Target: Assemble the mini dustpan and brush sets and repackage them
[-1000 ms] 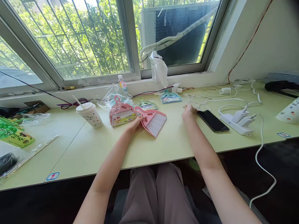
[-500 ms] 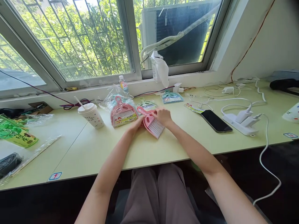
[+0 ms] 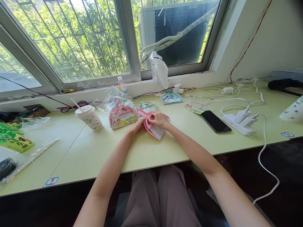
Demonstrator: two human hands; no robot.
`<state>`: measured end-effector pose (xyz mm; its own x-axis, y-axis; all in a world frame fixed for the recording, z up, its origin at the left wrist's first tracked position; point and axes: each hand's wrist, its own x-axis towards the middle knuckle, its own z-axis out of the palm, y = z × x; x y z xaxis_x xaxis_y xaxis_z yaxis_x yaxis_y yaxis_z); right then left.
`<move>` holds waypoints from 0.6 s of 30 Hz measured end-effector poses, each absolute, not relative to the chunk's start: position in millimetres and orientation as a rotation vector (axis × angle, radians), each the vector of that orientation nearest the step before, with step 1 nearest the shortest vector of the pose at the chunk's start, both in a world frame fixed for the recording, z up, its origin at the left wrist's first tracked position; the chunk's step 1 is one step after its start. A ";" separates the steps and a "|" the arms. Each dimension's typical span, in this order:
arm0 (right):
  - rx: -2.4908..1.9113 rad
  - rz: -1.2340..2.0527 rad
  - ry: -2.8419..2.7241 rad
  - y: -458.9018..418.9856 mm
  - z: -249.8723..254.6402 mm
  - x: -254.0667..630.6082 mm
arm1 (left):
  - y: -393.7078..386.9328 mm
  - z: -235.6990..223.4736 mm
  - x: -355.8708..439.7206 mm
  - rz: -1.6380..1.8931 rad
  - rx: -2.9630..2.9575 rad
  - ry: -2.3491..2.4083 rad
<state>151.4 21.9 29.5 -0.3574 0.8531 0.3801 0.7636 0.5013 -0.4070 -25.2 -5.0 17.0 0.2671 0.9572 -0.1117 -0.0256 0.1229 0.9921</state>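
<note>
Near the middle of the desk, a pink dustpan-and-brush set lies between the packaged pink set and the smartphone. The left hand grips its near side by the handle, fingertips partly hidden; the right hand has its fingers curled onto the brush where handle meets head. A steady left hold keeps the pan from twisting, while light right-hand pressure close to the neck spares the bristles.

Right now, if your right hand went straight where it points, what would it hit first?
My right hand would meet the pink brush it touches, then probably my left hand; depth is unclear.
</note>
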 end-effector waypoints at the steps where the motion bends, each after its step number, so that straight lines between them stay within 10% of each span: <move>1: -1.327 0.254 -2.184 23.8 29.1 152.1 | -4.6 16.4 -24.7 0.935 1.219 1.026; 18: -1.139 0.825 -2.029 32.6 41.2 174.4 | -11.4 28.9 -17.5 0.890 1.347 0.957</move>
